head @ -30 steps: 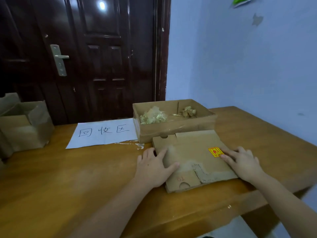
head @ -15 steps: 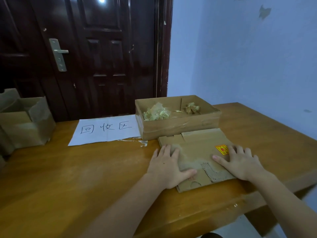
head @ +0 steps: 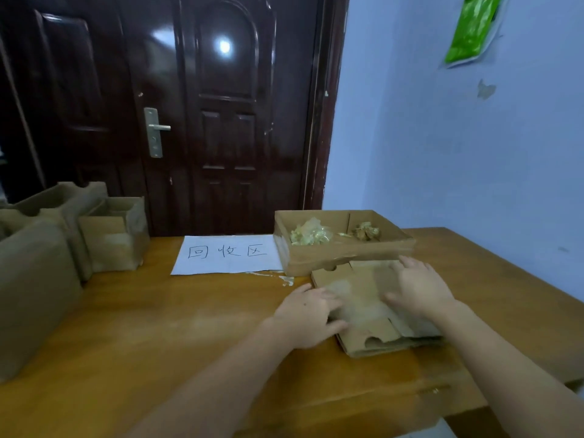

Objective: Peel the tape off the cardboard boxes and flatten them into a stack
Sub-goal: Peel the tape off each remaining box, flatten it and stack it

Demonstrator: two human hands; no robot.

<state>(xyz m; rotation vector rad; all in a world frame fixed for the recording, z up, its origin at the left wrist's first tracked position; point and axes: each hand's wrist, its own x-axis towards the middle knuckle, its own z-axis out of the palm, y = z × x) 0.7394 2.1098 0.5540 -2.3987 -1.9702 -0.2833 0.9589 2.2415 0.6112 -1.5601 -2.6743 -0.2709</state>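
1. Pressing down, head view: your left hand [head: 311, 316] and right hand [head: 420, 290] both lie on the flattened brown cardboard box [head: 363, 306], which sits on the wooden table [head: 158, 336] just in front of the open shallow cardboard tray [head: 343, 252] and near the table's front edge.
2. Risk: the near flaps look slightly raised at the front edge. Ease off and, my guess, they spring back up and the piece won't stack flat.
3. Risk: the box is close to the table's front edge. Push toward yourself and it could slide off.
4. Risk: the tray touches or nearly touches the far edge. Shove forward and you bump it and its crumpled yellowish tape scraps [head: 311, 233].
5. Left hand: palm down at the left edge, fingers spread and roughly straight, thumb on the near flap. Gripping nothing, just pressing.
6. Right hand: palm down across the right half, fingers extended toward the tray. Also only pressing, no pinch visible; image is motion-blurred.
7. Still to do: upright brown cardboard boxes [head: 113, 235] stand at far left, well apart, beside the white paper sign with handwritten characters [head: 227, 254].
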